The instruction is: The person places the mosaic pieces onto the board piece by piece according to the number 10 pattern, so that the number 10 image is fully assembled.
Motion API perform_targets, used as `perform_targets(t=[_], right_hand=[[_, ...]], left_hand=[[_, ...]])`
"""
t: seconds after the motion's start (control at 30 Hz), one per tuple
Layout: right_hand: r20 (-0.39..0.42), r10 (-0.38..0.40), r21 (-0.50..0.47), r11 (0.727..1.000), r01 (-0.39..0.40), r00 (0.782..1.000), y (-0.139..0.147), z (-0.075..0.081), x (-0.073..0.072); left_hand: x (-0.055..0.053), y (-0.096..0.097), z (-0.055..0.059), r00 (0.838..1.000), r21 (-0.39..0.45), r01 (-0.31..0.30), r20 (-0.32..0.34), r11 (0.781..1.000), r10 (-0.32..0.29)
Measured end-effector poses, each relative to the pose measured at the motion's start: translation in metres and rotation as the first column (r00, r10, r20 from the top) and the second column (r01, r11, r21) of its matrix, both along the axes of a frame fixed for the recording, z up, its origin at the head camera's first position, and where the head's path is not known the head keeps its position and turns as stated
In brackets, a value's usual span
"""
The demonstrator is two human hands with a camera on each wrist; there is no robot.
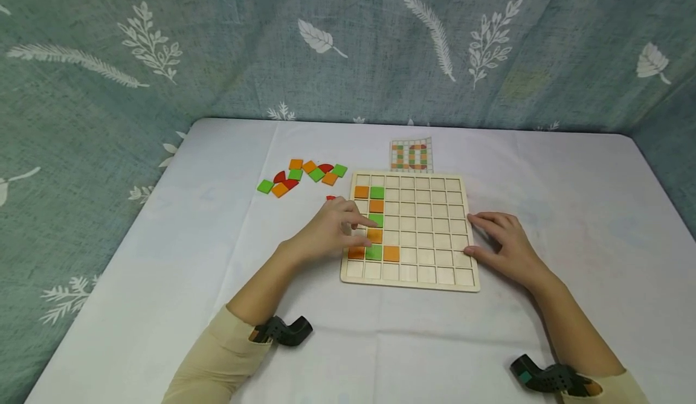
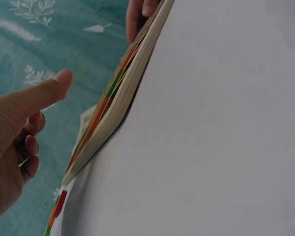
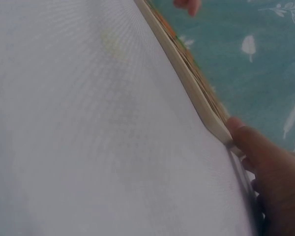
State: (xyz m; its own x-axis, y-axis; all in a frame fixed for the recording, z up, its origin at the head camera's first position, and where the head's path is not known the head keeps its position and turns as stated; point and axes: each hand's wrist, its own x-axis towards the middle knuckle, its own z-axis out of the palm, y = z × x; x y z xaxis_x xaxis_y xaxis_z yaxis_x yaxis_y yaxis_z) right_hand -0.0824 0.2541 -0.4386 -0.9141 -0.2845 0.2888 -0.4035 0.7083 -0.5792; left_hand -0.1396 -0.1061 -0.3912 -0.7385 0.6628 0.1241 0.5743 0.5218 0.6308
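A wooden grid board (image 1: 424, 235) lies on the table, its left columns partly filled with square tiles. Orange and green tiles alternate down the second column; an orange tile (image 1: 361, 192) sits at its upper left and another orange tile (image 1: 391, 253) at its lower right. My left hand (image 1: 331, 226) hovers over the board's left side, thumb and index finger apart, with nothing visible between them. In the left wrist view its thumb (image 2: 51, 92) is extended and the other visible fingers bend inward. My right hand (image 1: 505, 244) touches the board's right edge with thumb and fingertips, fingers fairly straight.
Loose orange and green squares and red rounded pieces (image 1: 280, 177) lie left of the board's far corner. One red piece (image 1: 330, 198) shows just beyond the left hand. A printed pattern card (image 1: 411, 156) lies behind the board. Leaf-print cloth (image 1: 348, 78) hangs behind the white table (image 1: 413, 343).
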Motion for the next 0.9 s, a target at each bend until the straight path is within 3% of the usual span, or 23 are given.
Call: perform_targets(t=[0.17, 0.4, 0.6, 0.9], right_hand=[[-0.007, 0.007, -0.005, 1.000, -0.007, 1.000, 0.001, -0.001, 0.000], [-0.009, 0.015, -0.012, 1.000, -0.016, 1.000, 0.001, -0.001, 0.001], [-0.012, 0.036, -0.028, 0.999, -0.036, 0.999, 0.001, -0.001, 0.000], [-0.009, 0.037, -0.028, 0.999, -0.037, 0.999, 0.002, 0.000, -0.001]], left_hand=[[-0.010, -0.016, 0.004, 0.991, 0.033, -0.055, 0.127, 0.998, 0.050], [-0.023, -0.041, 0.004, 0.956, 0.021, -0.169, 0.247, 0.985, 0.158], [-0.030, -0.055, -0.002, 0.937, -0.031, -0.259, 0.235, 0.965, 0.259], [-0.037, -0.056, -0.020, 0.936, -0.169, -0.295, 0.147, 0.940, 0.320]])
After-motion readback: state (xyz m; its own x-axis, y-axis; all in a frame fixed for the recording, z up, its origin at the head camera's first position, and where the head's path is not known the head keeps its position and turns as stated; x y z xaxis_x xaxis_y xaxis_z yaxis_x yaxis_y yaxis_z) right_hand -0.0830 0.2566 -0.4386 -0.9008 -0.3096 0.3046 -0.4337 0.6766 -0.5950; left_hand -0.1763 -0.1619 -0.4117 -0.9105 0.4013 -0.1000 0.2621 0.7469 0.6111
